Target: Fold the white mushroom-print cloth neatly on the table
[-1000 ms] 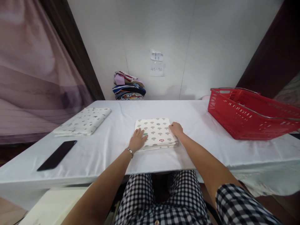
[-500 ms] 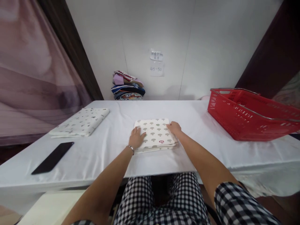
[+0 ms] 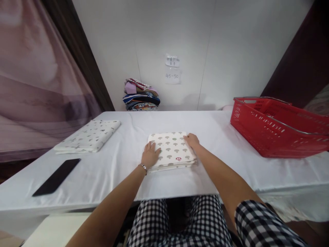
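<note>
A white cloth (image 3: pixel 171 146) printed with grey mushrooms lies folded in several layers at the middle of the table, with a small red mark near its front right corner. My left hand (image 3: pixel 150 156) rests on its left edge, fingers and thumb stretched out. At the right edge, my right hand (image 3: pixel 192 140) pinches the cloth, thumb on top and the other fingers partly hidden at its side. Another folded white cloth with small dark prints (image 3: pixel 88 136) lies apart at the left.
A black phone-like slab (image 3: pixel 57 176) lies at the table's front left. Against the wall is a pile of folded clothes (image 3: pixel 141 96), below and left of paper signs (image 3: pixel 172 69). A red plastic basket (image 3: pixel 272 132) stands on the right of the white-covered table (image 3: pixel 123 178).
The view has shifted slightly. My left hand's fingers look a little more spread on the cloth's left edge; the right hand keeps its place at the right edge.
</note>
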Available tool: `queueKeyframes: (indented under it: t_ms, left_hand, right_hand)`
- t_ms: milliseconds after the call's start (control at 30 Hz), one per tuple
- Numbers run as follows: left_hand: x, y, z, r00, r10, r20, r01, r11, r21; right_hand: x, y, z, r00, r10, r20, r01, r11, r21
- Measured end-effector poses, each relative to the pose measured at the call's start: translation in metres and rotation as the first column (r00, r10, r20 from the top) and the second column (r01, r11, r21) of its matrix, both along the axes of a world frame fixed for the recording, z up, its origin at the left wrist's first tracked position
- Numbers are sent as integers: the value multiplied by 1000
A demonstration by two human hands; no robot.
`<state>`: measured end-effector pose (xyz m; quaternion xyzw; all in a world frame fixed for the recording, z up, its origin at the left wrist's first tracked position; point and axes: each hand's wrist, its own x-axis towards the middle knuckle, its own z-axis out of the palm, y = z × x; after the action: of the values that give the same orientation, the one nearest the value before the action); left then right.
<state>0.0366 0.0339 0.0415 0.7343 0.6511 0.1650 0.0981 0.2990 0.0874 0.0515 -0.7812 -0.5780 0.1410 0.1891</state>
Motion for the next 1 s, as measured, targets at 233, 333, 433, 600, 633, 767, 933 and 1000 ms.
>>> queueKeyframes:
  t_ms: [233, 333, 433, 600, 633, 767, 933, 1000]
  left_hand:
    - [0, 0, -4, 1000, -3, 18, 3, 1000, 30]
    - [-3, -1, -6, 1000, -7, 19, 7, 1000, 23]
    - [-8, 6, -4, 999, -13, 34, 13, 1000, 1]
    - [-8, 36, 2, 995, 59, 76, -60, 998, 4]
    - [-6, 41, 3, 995, 64, 72, -64, 998, 0]
    - [3, 50, 1, 999, 43, 31, -42, 999, -26]
    - [6, 43, -1, 999, 33, 0, -33, 999, -3]
    - [6, 42, -2, 999, 45, -10, -45, 999, -5]
  right_hand:
    - [1, 19, -2, 999, -29, -16, 30, 999, 14]
    - [3, 18, -6, 999, -32, -22, 32, 999, 29]
    - [5, 20, -8, 999, -21, -34, 23, 999, 44]
    - [7, 37, -6, 998, -30, -50, 32, 998, 47]
    - [7, 40, -5, 998, -35, -52, 38, 998, 45]
    - [11, 46, -9, 996, -63, -68, 66, 997, 42]
    - [15, 47, -18, 990, -73, -122, 80, 996, 50]
    - [16, 49, -19, 987, -66, -146, 75, 996, 57]
